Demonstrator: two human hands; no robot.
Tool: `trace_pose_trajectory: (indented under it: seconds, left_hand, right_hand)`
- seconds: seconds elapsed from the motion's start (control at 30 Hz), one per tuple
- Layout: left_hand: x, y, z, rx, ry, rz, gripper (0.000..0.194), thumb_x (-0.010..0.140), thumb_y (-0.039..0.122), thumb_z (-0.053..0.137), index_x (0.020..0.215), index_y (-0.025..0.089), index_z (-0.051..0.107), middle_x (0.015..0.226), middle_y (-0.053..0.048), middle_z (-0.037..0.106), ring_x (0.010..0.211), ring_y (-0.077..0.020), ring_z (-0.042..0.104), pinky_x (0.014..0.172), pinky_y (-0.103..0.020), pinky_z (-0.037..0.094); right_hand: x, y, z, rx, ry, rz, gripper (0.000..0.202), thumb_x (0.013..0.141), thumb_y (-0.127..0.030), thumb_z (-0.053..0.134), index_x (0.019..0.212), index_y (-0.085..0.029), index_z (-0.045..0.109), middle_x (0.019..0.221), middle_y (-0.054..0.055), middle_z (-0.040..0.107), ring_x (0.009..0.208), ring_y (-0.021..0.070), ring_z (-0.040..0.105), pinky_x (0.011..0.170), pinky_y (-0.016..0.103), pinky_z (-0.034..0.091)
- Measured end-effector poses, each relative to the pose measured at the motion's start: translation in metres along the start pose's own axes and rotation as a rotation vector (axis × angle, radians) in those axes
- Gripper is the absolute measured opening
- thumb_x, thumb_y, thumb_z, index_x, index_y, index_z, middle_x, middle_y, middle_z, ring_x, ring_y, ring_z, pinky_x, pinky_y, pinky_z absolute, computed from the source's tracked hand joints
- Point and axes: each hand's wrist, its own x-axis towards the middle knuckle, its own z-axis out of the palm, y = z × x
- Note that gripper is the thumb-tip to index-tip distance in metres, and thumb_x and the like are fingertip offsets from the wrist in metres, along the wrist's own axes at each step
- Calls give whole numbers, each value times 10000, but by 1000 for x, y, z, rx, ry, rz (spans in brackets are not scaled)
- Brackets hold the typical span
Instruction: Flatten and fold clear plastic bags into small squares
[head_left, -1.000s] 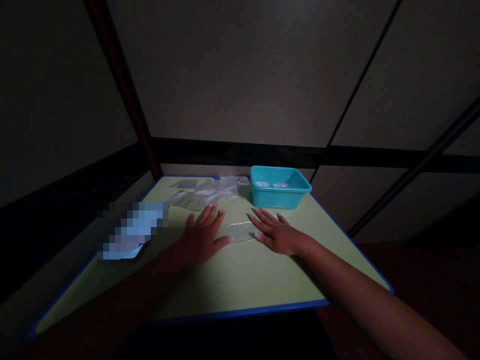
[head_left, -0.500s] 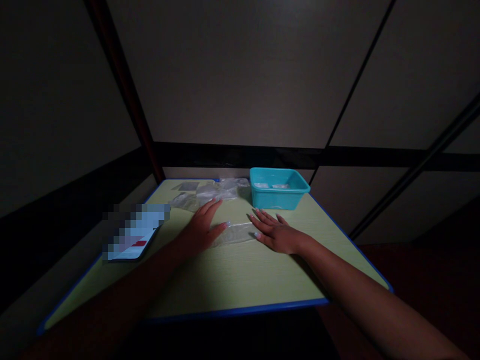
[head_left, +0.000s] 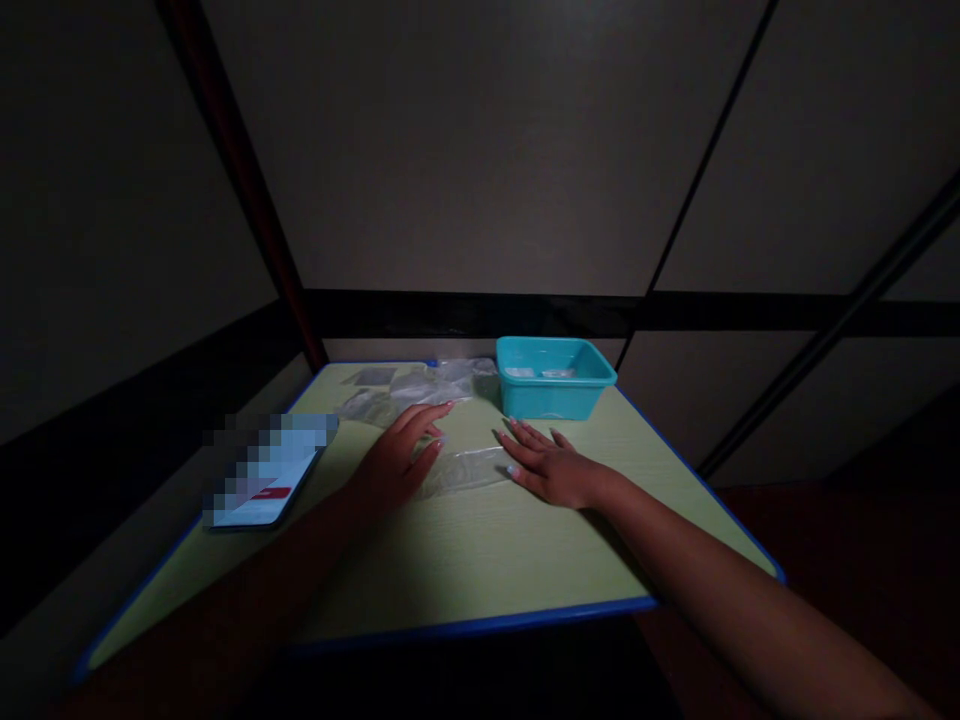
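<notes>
Plastic [head_left: 472, 468] in front of the box [head_left: 559, 402] looked mostly flat but a bit wrinkly, the right hand [head_left: 553, 473] spread open at its end, the left hand [head_left: 391, 463] loosely bent, seemingly empty, and crumpled bags [head_left: 450, 383] lay left of the box.

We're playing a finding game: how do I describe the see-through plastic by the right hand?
Find the pale green table with blue edges, then look between the left hand and the right hand. The clear plastic strip lies there, nearer than the turquoise basket. Unlike the crumpled plastic farther back, it is fairly flat.
</notes>
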Motion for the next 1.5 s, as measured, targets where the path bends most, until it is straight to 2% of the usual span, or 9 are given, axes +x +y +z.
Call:
trace_pose_trajectory:
  seconds: [0.13, 0.23, 0.5, 0.57, 0.73, 0.83, 1.07, 1.4, 1.5]
  left_hand:
    - [1, 1, 0, 22, 33, 11, 422, 936, 304, 321, 1314, 177, 460, 1193, -87, 572, 982, -196, 571, 914, -367, 449]
    - [1, 1, 0, 14, 37, 18, 414, 942, 281, 285, 1288, 156, 474, 1065, -72, 609, 948, -189, 577, 895, -356, 453]
    - [0, 2, -2, -20, -65, 45, 428, 944, 274, 251, 1267, 166, 509, 881, -42, 563, 838, -178, 550, 816, -344, 461]
    - [1, 2, -1, -106, -58, -9, 430, 935, 277, 268, 1288, 169, 489, 859, -33, 542, 795, -167, 541, 789, -333, 467]
    - [6, 1, 3, -610, -18, -283, 545, 835, 282, 402, 1367, 173, 350, 802, 6, 479, 631, -122, 522, 597, -264, 452]
    - [9, 1, 2, -766, 18, -382, 604, 778, 257, 474, 1361, 171, 343, 781, 18, 469, 602, -113, 502, 553, -252, 413]
    - [9, -1, 2, -887, 91, -442, 609, 745, 211, 522, 1336, 160, 380, 725, 38, 472, 557, -96, 452, 515, -238, 353]
    - [10, 11, -5, -995, 46, -533, 638, 709, 184, 542, 1332, 179, 406, 767, 23, 489, 582, -99, 473, 538, -240, 359]
    - [11, 8, -6, -1062, 31, -570, 628, 683, 163, 554, 1300, 186, 440, 783, 16, 497, 586, -100, 482, 538, -240, 369]
  right_hand:
    - [0, 1, 1, -5, 4, 0, 641, 945, -542, 224, 1502, -253, 93, 1556, 81, -22, 1429, 269, 9, 1076, 622, 118]
    - [1, 1, 1, -10, 12, -7, 639, 945, -548, 220, 1501, -259, 93, 1557, 75, -25, 1429, 269, 8, 1077, 621, 113]
    - [-1, -1, -1, -4, -16, 13, 640, 948, -544, 223, 1502, -253, 90, 1553, 81, -49, 1427, 262, -9, 1085, 606, 99]
    - [-1, 0, -1, -4, -16, 12, 637, 949, -543, 224, 1501, -258, 88, 1553, 82, -50, 1428, 258, -12, 1085, 606, 97]
    - [0, 1, 0, -6, -17, 8, 636, 950, -540, 227, 1501, -256, 86, 1554, 79, -52, 1429, 255, -17, 1085, 606, 92]
    - [1, 1, 0, -14, -24, 11, 632, 953, -534, 223, 1501, -255, 78, 1554, 79, -54, 1429, 249, -20, 1086, 603, 91]
    - [1, 2, 0, -8, -27, 10, 637, 948, -550, 211, 1500, -264, 76, 1554, 72, -53, 1429, 256, -22, 1086, 604, 90]
    - [2, 4, 2, -8, -11, 2, 635, 947, -541, 224, 1500, -258, 96, 1555, 71, -38, 1429, 270, -8, 1081, 615, 97]
    - [2, 4, 3, -14, 2, -7, 634, 946, -551, 219, 1500, -268, 96, 1559, 64, -21, 1429, 268, -3, 1085, 609, 97]
